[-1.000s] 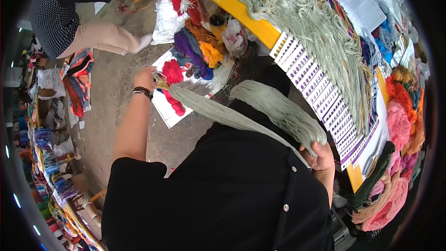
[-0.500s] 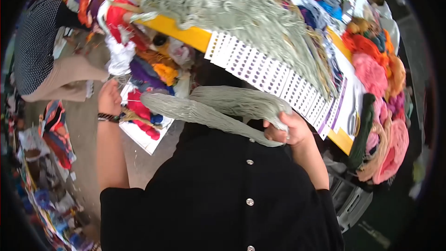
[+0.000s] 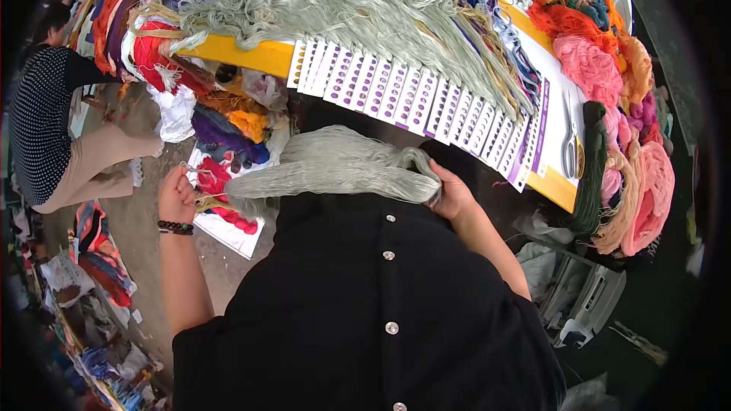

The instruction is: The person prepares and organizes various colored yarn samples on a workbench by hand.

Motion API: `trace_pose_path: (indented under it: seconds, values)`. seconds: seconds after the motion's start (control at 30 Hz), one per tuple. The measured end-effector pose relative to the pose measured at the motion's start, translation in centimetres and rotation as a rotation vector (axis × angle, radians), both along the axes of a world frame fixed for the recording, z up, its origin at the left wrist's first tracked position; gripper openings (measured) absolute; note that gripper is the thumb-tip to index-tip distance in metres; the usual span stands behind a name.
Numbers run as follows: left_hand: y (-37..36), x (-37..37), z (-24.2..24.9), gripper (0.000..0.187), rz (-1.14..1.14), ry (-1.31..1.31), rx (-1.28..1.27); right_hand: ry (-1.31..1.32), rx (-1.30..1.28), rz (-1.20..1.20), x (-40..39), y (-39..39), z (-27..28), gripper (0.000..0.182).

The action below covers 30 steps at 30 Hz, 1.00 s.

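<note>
A pale grey-green skein of thread [image 3: 335, 171] is stretched level across the front of my black shirt. My left hand [image 3: 177, 196] is closed on a thin strand [image 3: 199, 171] that runs to the skein's left end. At the other end, my right hand [image 3: 454, 192] holds the looped skein, its fingers partly hidden behind the thread. Just beyond, a large heap of similar grey-green thread [image 3: 327, 11] lies on the yellow-edged table [image 3: 244, 51]. White cards with rows of small coloured dots [image 3: 396, 91] hang along the table's near edge.
Scissors [image 3: 571, 148] lie at the table's right end. Dark green [image 3: 590, 171] and pink skeins [image 3: 647, 198] hang beside it. Another person [image 3: 53, 122] bends at the left. Below the table's left side are bundles of coloured thread [image 3: 221, 133]. A grey plastic crate [image 3: 586, 297] stands lower right.
The skein's two strands have come closer together, and its right end has shifted left with my right hand. My left hand has moved slightly down. The view has shifted.
</note>
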<state>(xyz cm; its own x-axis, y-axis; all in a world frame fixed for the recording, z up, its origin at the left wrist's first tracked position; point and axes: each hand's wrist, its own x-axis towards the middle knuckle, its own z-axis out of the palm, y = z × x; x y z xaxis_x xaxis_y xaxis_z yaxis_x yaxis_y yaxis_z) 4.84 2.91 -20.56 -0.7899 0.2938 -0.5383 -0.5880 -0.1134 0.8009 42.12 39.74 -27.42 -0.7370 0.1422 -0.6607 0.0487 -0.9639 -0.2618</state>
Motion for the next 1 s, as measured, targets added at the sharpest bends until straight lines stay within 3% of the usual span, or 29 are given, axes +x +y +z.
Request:
trace_pose_path:
  seconds: [0.03,0.1,0.13,0.17,0.2,0.23,0.27,0.3,0.33,0.37,0.43,0.47,0.57,0.67,0.73,0.77,0.87,0.9,0.97,1.0]
  values:
    - [-0.3,0.0,0.3,0.011,-0.001,0.000,-0.002,-0.029,0.055,-0.007,0.0,-0.1,0.5,0.045]
    - [-0.8,-0.1,0.2,0.011,-0.068,-0.016,0.032,-0.335,0.442,0.080,1.4,0.1,-1.0,0.050]
    - [-1.5,-0.4,-0.6,0.012,-0.096,0.012,0.078,-0.511,0.829,0.138,1.4,-0.7,0.8,0.051]
    - [-2.1,-0.7,-1.4,0.014,-0.121,-0.032,0.131,-0.534,1.658,0.305,3.7,-0.8,3.0,0.042]
    - [-2.0,-0.6,-1.3,0.014,-0.118,-0.021,0.114,-0.394,1.432,0.224,4.3,-0.8,6.0,0.030]
    - [-3.2,-1.5,-2.4,0.014,-0.148,-0.032,0.174,-0.420,1.234,0.250,4.7,-0.3,9.5,0.021]
    - [-3.6,-1.9,-2.7,0.014,-0.109,-0.069,0.183,-0.456,1.425,0.179,5.6,0.7,12.3,0.017]
    - [-4.1,-2.5,-3.4,0.015,-0.112,-0.037,0.182,-0.743,1.650,0.126,6.9,2.5,13.6,0.016]
    - [-3.3,-2.3,-3.2,0.016,-0.043,-0.047,0.153,-0.980,1.705,-0.085,8.4,5.4,13.3,0.017]
    - [-2.9,-2.1,-2.9,0.016,0.038,-0.052,0.119,-1.009,1.843,-0.262,10.4,8.6,13.5,0.022]
    - [-3.2,-2.6,-3.6,0.015,0.035,-0.041,0.143,-1.299,2.043,-0.212,16.8,15.9,9.3,0.030]
    - [-3.2,-2.6,-3.5,0.014,0.055,-0.015,0.118,-1.321,2.007,-0.229,18.9,18.3,7.9,0.032]
    - [-1.6,-1.3,-1.7,0.014,0.082,0.030,0.074,-1.535,1.785,0.034,19.9,20.8,7.3,0.035]
    - [-0.2,-0.1,0.3,0.013,0.109,0.060,0.055,-1.512,1.966,0.209,21.8,23.4,5.9,0.029]
    - [0.1,0.4,0.9,0.009,0.087,0.097,0.054,-1.436,1.927,0.285,23.2,25.5,5.0,0.028]
    - [0.5,0.9,1.6,0.010,0.085,0.102,0.043,-1.284,1.815,0.267,23.3,26.4,5.1,0.026]
    - [1.6,1.6,2.7,0.012,0.110,0.096,-0.031,-0.808,1.177,-0.132,23.5,28.0,5.6,0.019]
    - [1.7,1.6,2.7,0.012,0.092,0.102,-0.021,-0.628,1.156,-0.137,22.2,26.9,6.8,0.018]
    - [2.3,1.7,3.1,0.012,0.098,0.097,-0.006,-0.529,1.305,-0.373,14.7,20.8,11.6,0.021]
    - [2.4,1.7,3.4,0.012,0.095,0.085,-0.005,-0.428,1.384,-0.310,12.3,18.7,13.8,0.022]
